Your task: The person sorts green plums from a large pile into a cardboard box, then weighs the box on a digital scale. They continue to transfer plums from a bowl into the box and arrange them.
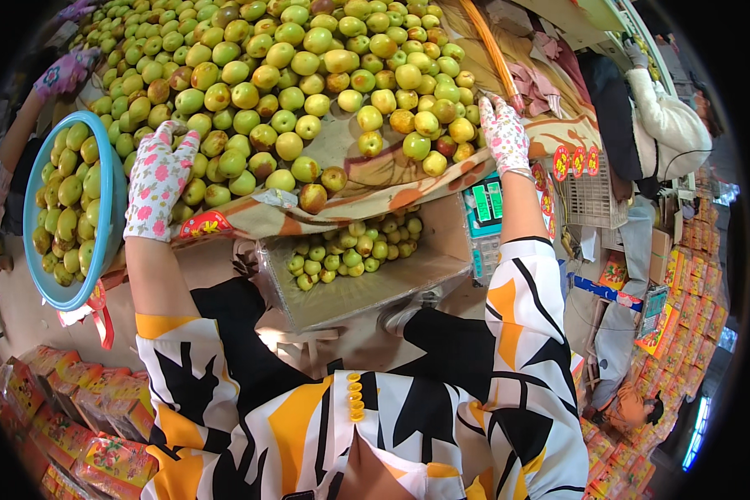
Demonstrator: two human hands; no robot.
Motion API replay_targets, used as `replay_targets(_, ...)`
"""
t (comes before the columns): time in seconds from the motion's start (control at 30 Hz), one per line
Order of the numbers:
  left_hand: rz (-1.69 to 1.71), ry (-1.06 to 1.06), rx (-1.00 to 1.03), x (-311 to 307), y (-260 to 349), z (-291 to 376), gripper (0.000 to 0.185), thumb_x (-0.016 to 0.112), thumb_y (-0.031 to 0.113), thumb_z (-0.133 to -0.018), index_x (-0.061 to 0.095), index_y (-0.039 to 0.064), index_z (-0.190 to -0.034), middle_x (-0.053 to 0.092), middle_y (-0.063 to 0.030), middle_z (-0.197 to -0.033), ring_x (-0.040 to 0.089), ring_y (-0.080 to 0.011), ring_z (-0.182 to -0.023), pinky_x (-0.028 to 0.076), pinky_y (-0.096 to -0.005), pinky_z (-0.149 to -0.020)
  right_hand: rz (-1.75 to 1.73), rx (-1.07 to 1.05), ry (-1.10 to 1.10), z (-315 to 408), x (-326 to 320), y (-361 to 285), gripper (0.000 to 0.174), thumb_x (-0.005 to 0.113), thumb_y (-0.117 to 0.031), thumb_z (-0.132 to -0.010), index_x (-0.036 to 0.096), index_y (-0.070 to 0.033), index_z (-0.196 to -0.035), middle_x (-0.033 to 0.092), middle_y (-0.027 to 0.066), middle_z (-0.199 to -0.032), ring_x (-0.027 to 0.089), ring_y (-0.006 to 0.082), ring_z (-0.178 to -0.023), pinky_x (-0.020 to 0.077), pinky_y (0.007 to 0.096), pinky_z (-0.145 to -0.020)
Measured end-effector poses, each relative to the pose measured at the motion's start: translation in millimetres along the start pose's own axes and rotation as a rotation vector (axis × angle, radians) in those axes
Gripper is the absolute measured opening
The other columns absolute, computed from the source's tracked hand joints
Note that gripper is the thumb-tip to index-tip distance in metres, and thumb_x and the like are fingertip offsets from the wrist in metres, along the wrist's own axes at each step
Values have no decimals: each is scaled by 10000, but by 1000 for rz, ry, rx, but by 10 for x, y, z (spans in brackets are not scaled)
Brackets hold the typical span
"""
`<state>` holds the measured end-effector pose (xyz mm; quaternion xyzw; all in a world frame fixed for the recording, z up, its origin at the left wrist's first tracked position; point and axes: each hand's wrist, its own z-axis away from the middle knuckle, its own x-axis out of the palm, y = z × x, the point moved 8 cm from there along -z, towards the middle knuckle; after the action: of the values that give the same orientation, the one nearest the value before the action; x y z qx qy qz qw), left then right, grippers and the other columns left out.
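A broad heap of green-and-brown jujubes (250, 94) lies on a patterned cloth (375, 169) over a raised surface before me. My left hand (162, 181), in a white floral glove, rests at the heap's left front among the fruit; its palm is hidden. My right hand (506, 134), in a matching glove, lies at the right front edge by the cloth's rim, fingers slightly apart, close to several jujubes. No fruit shows in it. Below the edge, between my legs, stands a plastic-lined cardboard box (381, 287) partly filled with jujubes (350, 253).
Left of my left hand is a blue basin (109, 237) full of jujubes. A digital scale (487, 206) sits under my right forearm. An orange rod or rope (494, 50) lies beyond my right hand. Gloved co-worker hands (69, 72) work at far left. Printed cartons (112, 462) are stacked behind.
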<state>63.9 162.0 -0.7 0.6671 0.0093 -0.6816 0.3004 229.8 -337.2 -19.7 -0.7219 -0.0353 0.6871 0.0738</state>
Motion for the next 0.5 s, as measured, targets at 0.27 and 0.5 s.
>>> replay_targets(0.27,-60,-134,292,458,551,298,449,631,355,-889,568,48,-1211,577,-217,-1184,539,-347,-1156,441,-420,-979,28,-120,-64,8,90,-45,554,393,-494,-965,580,-72,-1271,553,192,-1304,502,343,-1227,385,427,-1038)
replay_targets(0.5,-8,-416,248,560,1064,497,513,613,389,-896,543,85,-1303,487,-236,-1323,492,-374,-1236,429,-419,-1007,-228,-100,-287,297,125,-657,621,421,-549,-943,612,-22,-1211,592,213,-1240,534,352,-1192,402,401,-1025)
